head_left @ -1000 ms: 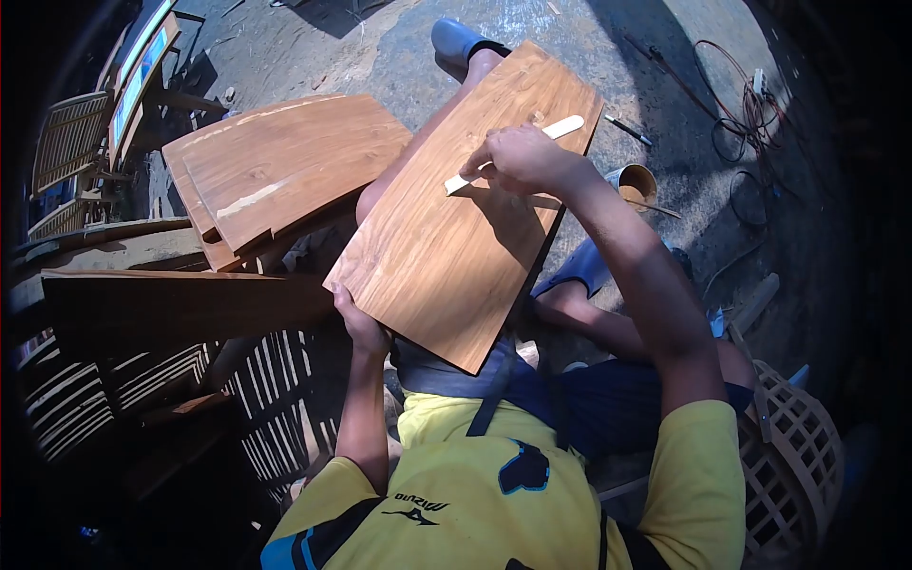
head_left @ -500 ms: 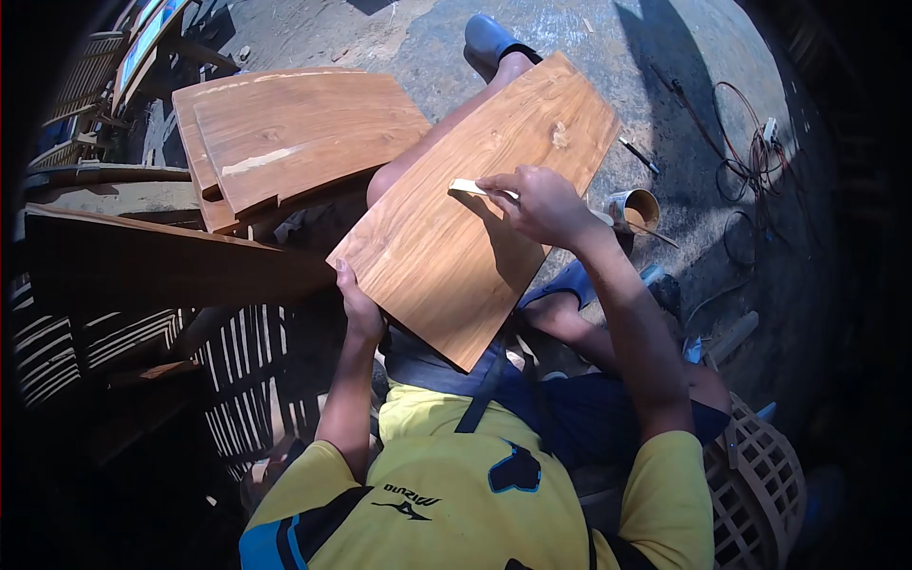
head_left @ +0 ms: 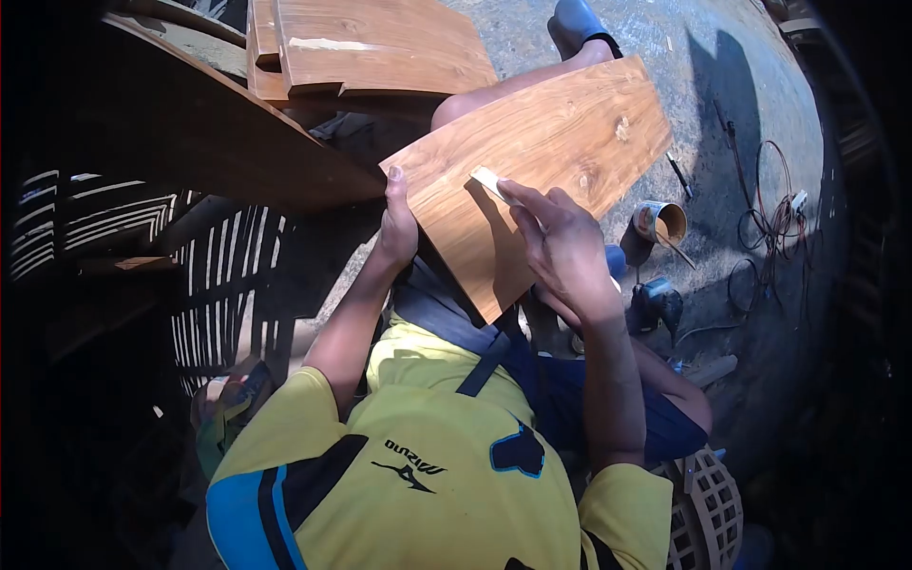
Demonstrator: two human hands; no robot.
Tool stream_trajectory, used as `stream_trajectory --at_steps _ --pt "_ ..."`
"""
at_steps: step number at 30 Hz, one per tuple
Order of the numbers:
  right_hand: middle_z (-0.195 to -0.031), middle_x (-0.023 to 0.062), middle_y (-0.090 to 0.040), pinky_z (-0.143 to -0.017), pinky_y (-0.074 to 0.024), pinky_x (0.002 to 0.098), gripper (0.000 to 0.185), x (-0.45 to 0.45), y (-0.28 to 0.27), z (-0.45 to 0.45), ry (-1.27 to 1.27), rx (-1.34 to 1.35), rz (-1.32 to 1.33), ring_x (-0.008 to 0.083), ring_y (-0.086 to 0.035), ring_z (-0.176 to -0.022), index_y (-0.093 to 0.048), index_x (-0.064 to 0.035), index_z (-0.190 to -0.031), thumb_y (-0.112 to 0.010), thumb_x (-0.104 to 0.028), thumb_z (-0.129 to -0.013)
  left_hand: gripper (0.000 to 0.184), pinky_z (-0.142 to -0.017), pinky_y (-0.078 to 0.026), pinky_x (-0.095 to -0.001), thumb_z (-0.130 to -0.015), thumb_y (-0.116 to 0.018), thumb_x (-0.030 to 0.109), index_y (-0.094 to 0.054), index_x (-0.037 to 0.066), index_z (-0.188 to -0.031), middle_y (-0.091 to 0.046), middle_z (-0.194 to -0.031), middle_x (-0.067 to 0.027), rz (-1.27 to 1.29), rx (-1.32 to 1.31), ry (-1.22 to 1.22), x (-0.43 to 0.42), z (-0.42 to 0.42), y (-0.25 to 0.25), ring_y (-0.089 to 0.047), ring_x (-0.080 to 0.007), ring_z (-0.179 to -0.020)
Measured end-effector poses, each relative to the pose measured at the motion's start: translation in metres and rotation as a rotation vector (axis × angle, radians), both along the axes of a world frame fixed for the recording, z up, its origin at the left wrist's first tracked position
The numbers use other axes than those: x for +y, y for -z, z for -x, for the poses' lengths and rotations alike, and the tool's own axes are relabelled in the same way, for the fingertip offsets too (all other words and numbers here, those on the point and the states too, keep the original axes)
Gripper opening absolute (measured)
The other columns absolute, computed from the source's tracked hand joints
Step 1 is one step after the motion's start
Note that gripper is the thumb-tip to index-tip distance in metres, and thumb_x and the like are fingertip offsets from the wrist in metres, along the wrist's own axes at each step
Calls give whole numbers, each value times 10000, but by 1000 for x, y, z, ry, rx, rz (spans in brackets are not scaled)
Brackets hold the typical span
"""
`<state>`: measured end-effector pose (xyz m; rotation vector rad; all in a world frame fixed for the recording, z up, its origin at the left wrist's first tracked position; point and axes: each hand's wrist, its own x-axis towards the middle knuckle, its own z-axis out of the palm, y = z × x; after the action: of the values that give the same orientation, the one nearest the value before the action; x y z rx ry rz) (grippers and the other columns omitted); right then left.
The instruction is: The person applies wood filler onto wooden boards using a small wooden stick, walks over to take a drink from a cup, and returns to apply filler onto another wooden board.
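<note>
A brown wooden board (head_left: 560, 142) lies tilted across my lap and legs, with a few pale patches near its far end. My left hand (head_left: 397, 220) grips the board's near left edge, thumb on top and the other fingers hidden beneath it. In my right hand (head_left: 560, 233) is a pale flat stick (head_left: 486, 179), pinched between thumb and fingers. The stick's tip touches or hovers just over the board's surface; which one, I cannot tell. Its shadow and that of my hand fall on the wood.
More wooden boards (head_left: 399, 43) are stacked at the upper left, one with a pale streak. To the right are an open can (head_left: 660, 223) with a thin stick, a black pen-like item (head_left: 680, 176), a teal power tool (head_left: 657, 302), tangled cables (head_left: 784, 217) and a lattice basket (head_left: 708, 503).
The view has shifted, and the board now appears more turned. My right hand has moved with the stick toward the board's near left part. My left hand keeps its hold.
</note>
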<state>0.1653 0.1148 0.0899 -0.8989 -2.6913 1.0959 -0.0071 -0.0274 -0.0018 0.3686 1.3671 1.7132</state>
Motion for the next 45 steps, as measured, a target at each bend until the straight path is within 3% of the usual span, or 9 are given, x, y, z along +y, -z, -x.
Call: stream_trajectory --at_steps 7,16,26,28,33,41,42,43,45 --pt "-852 187 -614 -669 -564 481 279 -18 -6 3 -30 -125 -48 385 -684 -720 -691 -169 -1248 -600 -229 -992 768 -1110 -440 -393 -1088 -146 550 -399 -53 -1491 -556 -1420 -223 -28 -37 0 0 -4 -8 -576 -293 -1291" --pt "-843 196 -611 -662 -566 489 299 -21 0 -1 18 -54 -73 388 -687 -727 -672 -137 -1263 -604 -219 -984 764 -1096 -456 -411 -1079 -163 561 -385 -37 -1499 -550 -1423 -233 6 -83 8 4 -7 -13 -577 -310 -1291" --pt "-866 183 -583 -670 -539 505 361 -41 -3 0 6 -76 -6 399 -656 -736 -638 -173 -1332 -613 -168 -972 765 -1105 -448 -427 -1074 -171 568 -367 -29 -1510 -526 -1446 -231 -39 -71 7 5 -8 -12 -560 -322 -1310" --pt "-841 190 -605 -628 -571 497 300 -41 -8 -3 -42 -84 -26 396 -689 -690 -654 -146 -1284 -579 -237 -1008 774 -1110 -443 -429 -1071 -174 581 -365 -28 -1510 -520 -1452 -230 -35 -85 -1 3 -7 -11 -552 -321 -1319" --pt "-844 198 -608 -618 -571 505 297 -43 -14 -3 -59 -57 -22 404 -690 -687 -651 -139 -1273 -582 -230 -999 804 -1124 -427 -434 -1063 -179 621 -349 -19 -1517 -505 -1466 -222 -97 -113 -40 3 -2 -4 -534 -322 -1336" --pt "-893 207 -639 -670 -555 479 259 -26 -8 -16 -14 -83 31 383 -685 -753 -688 -93 -1206 -614 -201 -982 824 -1124 -422 -442 -1051 -205 656 -335 -1 -1532 -486 -1491 -209 44 -107 -87 -6 -2 8 -518 -321 -1355" --pt "-892 210 -660 -676 -561 469 259 -21 6 -28 31 68 51 388 -692 -751 -686 -70 -1191 -595 -198 -985 827 -1110 -438 -448 -1049 -216 661 -347 -1 -1528 -498 -1483 -208 93 -80 -115 -11 0 12 -524 -319 -1352" --pt "-892 213 -680 -683 -566 458 263 -10 11 -37 59 230 61 394 -698 -749 -684 -46 -1176 -576 -196 -988 784 -1026 -492 -417 -1052 -220 654 -426 8 -1446 -571 -1376 -199 112 -98 -130 -17 5 12 -596 -295 -1232" --pt "-834 189 -706 -677 -559 429 271 20 -8 -62 322 129 310 364 -705 -726 -672 -19 -1192 -569 -189 -1009 689 -820 -552 -337 -1066 -246 615 -527 24 -1282 -663 -1117 -150 158 -10 -112 -30 19 -6 -676 -226 -946"
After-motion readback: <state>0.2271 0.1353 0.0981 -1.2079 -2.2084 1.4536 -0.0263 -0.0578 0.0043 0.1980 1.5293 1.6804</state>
